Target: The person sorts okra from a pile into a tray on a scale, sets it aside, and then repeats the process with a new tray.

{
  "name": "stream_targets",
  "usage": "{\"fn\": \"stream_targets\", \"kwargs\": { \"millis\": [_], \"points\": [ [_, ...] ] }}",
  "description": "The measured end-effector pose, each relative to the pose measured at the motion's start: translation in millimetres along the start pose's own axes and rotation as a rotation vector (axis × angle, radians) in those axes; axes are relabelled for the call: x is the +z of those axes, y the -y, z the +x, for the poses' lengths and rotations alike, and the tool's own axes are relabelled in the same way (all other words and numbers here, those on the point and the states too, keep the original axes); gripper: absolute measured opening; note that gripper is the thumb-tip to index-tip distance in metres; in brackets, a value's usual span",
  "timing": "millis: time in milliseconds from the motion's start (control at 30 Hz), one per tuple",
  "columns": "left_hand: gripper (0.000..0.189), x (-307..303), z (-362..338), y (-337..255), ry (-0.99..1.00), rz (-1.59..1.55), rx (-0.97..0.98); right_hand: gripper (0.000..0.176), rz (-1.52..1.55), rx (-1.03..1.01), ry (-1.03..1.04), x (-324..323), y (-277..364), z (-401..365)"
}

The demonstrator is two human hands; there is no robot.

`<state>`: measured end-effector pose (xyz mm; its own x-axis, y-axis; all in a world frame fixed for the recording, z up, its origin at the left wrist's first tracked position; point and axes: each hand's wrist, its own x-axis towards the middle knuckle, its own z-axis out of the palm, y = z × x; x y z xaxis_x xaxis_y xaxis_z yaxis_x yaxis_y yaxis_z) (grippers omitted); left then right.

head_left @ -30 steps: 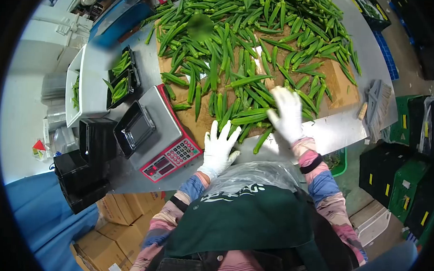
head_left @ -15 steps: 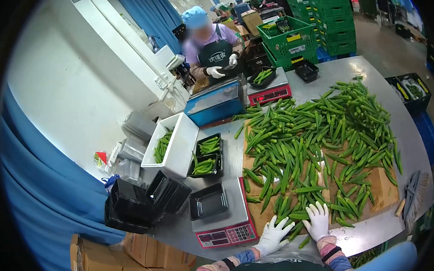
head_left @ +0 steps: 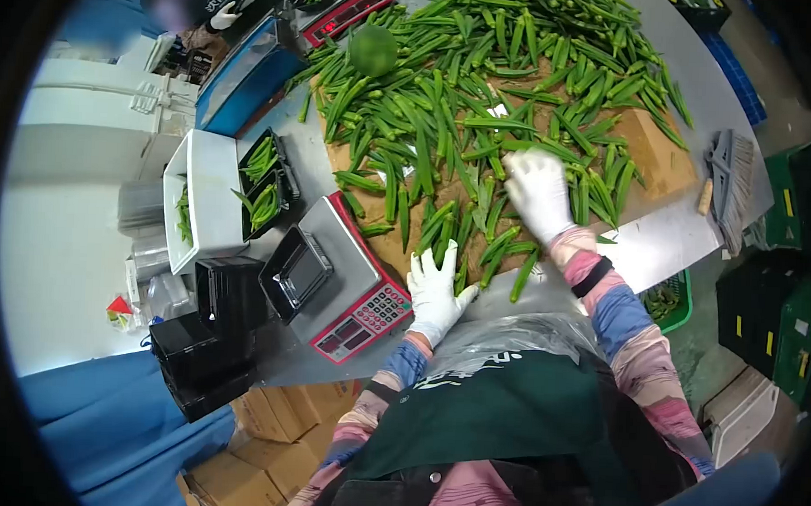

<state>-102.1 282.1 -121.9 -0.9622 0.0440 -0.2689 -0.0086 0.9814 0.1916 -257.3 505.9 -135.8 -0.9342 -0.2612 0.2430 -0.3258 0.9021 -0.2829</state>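
Note:
A broad heap of green okra point(head_left: 430, 109) is spread over brown cardboard point(head_left: 658, 160) on the metal table. My left hand point(head_left: 435, 295), in a white glove, lies with its fingers spread at the near edge of the heap, beside a few loose pods. My right hand point(head_left: 539, 191), also gloved, is over okra farther in and to the right. Its fingers are smeared by motion, so their grip does not show. Several pods lie between the two hands. Left of my left hand stands a red and grey scale point(head_left: 345, 282) bearing a black plastic tray point(head_left: 296, 271).
Two filled black trays point(head_left: 286, 180) sit by a white foam box point(head_left: 218, 191). Stacked black trays point(head_left: 203, 335) stand at the table's left edge. A brush point(head_left: 730, 181) lies at the right. Across the table are another scale point(head_left: 348, 15) and a co-worker's gloved hand point(head_left: 224, 16).
My view has tilted down. My right hand has moved forward over the okra, away from my left hand. My left hand stays spread at the near edge, now farther from the right.

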Motion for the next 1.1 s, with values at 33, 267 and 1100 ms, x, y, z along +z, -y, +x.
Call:
{"fn": "stream_targets", "kwargs": {
  "millis": [33, 267, 1100],
  "points": [
    [0.103, -2, 2, -1, 0.020, -0.002, -0.003, 0.053, 0.091, 0.001, 0.212, 6, 18, -6],
    [0.102, -2, 10, -10, 0.043, 0.005, -0.026, 0.023, 0.187, -0.027, 0.088, 60, 41, -33],
    [0.041, -11, 53, 39, -0.185, -0.686, 0.086, 0.038, 0.412, 0.266, -0.137, -55, -28, -145]
  ]
}}
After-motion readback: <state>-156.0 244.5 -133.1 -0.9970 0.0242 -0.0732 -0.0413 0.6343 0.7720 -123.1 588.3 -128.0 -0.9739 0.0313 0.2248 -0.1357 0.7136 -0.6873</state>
